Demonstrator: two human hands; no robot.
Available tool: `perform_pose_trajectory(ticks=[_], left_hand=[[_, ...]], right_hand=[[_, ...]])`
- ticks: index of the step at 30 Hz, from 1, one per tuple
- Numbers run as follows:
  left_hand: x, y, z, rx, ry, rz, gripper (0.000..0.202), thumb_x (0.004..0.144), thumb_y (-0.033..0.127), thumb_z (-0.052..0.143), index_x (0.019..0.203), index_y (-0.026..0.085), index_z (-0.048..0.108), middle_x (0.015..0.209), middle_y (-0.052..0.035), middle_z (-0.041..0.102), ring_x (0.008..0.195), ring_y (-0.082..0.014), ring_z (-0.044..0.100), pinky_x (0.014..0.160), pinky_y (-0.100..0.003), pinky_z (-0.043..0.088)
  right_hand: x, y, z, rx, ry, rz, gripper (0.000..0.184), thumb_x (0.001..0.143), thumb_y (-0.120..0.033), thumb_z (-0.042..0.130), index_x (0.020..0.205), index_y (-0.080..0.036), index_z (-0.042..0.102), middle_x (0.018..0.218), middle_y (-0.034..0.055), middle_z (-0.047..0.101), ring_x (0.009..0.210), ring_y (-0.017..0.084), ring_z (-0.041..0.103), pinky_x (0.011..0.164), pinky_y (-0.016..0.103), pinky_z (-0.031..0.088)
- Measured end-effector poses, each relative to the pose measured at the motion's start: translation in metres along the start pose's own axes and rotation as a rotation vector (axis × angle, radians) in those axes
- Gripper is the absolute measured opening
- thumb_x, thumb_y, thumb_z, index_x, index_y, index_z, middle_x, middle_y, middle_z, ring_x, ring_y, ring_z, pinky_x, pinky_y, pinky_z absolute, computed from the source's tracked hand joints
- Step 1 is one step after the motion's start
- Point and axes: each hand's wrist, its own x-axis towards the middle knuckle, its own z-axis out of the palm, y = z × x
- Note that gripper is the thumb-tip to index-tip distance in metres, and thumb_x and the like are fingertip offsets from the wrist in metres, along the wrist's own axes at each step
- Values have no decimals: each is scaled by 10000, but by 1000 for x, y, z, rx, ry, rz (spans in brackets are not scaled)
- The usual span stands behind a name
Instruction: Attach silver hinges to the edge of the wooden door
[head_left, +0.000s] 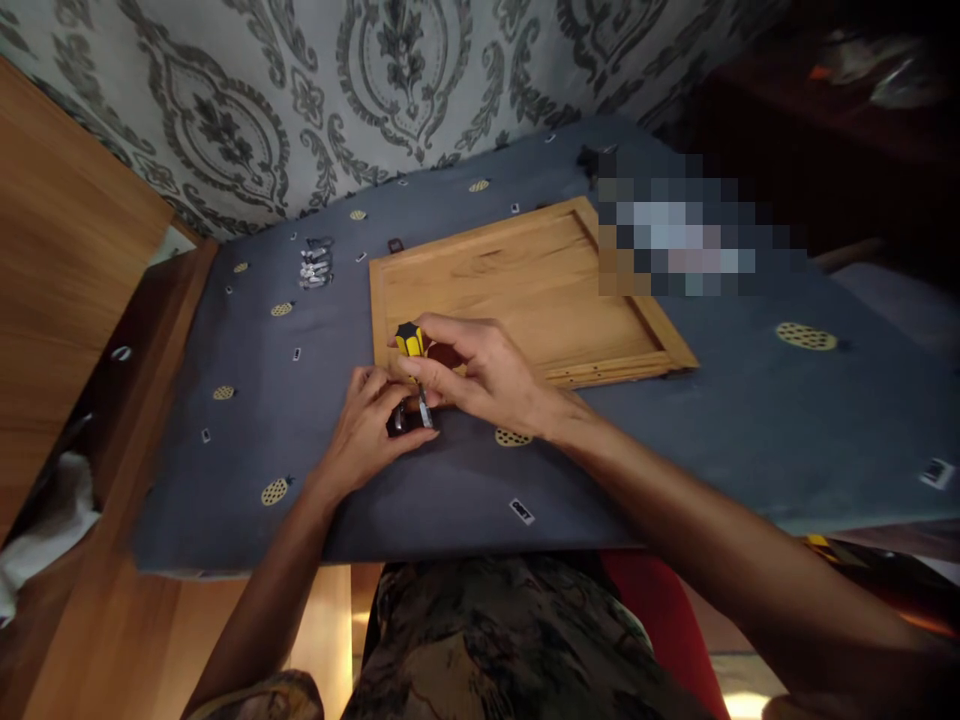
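My right hand (491,375) grips a screwdriver (411,341) by its yellow and black handle. The tool points down at the near left corner of a framed wooden door panel (495,290), which lies flat on the cloth. My left hand (367,425) is curled around a small metal hinge (400,416) at that corner, thumb on the near side and fingers on the far side. The hinge is partly hidden by my fingers. Whether the screwdriver's tip sits in a screw, I cannot tell.
Several metal hinges (316,265) lie on the grey pineapple-print cloth (247,350) at the back left. A small dark piece (395,245) is behind the panel. A blurred patch covers the back right. Wooden furniture (67,290) stands at the left, against a patterned curtain (315,100).
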Motion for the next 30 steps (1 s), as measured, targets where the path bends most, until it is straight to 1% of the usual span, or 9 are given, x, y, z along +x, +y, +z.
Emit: perform_pose_trajectory(ticks=[4, 9, 13, 15, 18, 20, 22, 24, 30], left_hand=[[-1, -1, 1, 4, 8, 0, 374, 839, 475, 788, 1076, 214, 662, 1063, -67, 594, 1022, -275, 505, 917, -477, 531], [-3, -3, 3, 24, 4, -15, 472, 836, 482, 787, 1217, 244, 641, 1091, -78, 597, 1034, -294, 520, 915, -499, 534], [-2, -2, 2, 20, -4, -25, 465, 822, 465, 806, 1194, 233, 651, 1112, -85, 602, 1055, -301, 519, 930, -504, 526], [-1, -1, 1, 22, -11, -27, 424, 822, 462, 808, 1139, 221, 662, 1119, -81, 603, 1058, -293, 518, 943, -503, 518], [0, 0, -1, 9, -12, -20, 391, 822, 466, 808, 1089, 217, 668, 1113, -72, 608, 1053, -277, 522, 949, -488, 509], [1, 1, -2, -3, -7, -9, 393, 820, 476, 809, 1078, 214, 670, 1085, -67, 611, 1038, -268, 526, 934, -471, 511], [1, 1, -3, -5, -6, -6, 395, 821, 484, 807, 1073, 213, 670, 1069, -62, 610, 1034, -265, 526, 927, -462, 511], [1, 1, -3, 0, -8, -11, 392, 829, 488, 799, 1073, 211, 666, 1071, -61, 609, 1039, -265, 522, 932, -467, 509], [0, 0, -2, -3, -17, -16, 395, 840, 512, 779, 1074, 215, 665, 1099, -78, 618, 1042, -280, 522, 932, -500, 515]], right_hand=[[1, 2, 1, -43, 10, -86, 404, 1008, -484, 542, 732, -202, 457, 652, -67, 448, 601, 73, 445, 564, 221, 354], [1, 1, 4, -131, 59, -115, 426, 1002, -530, 531, 740, -199, 478, 665, -59, 473, 611, 80, 451, 580, 235, 353], [-1, -2, 6, -170, 88, -130, 420, 997, -513, 549, 722, -206, 467, 650, -58, 456, 597, 84, 437, 571, 241, 360], [-2, -5, 6, -170, 167, -125, 398, 987, -487, 578, 723, -212, 464, 659, -54, 454, 601, 89, 444, 575, 247, 380], [-4, -9, 5, -125, 339, -75, 340, 976, -444, 601, 752, -225, 470, 703, -42, 462, 621, 103, 470, 578, 262, 418], [-4, -9, 4, -90, 377, -32, 319, 971, -420, 605, 756, -235, 460, 702, -46, 440, 604, 106, 460, 550, 264, 414], [-3, -8, 3, -89, 360, -14, 331, 968, -398, 607, 738, -240, 429, 673, -59, 402, 576, 99, 431, 527, 259, 388], [-2, -6, 3, -128, 327, -34, 342, 970, -378, 601, 726, -238, 405, 644, -70, 383, 563, 91, 408, 530, 256, 362], [-1, -1, 3, -252, 258, -83, 349, 976, -390, 576, 724, -230, 395, 625, -72, 392, 572, 85, 390, 560, 253, 333]])
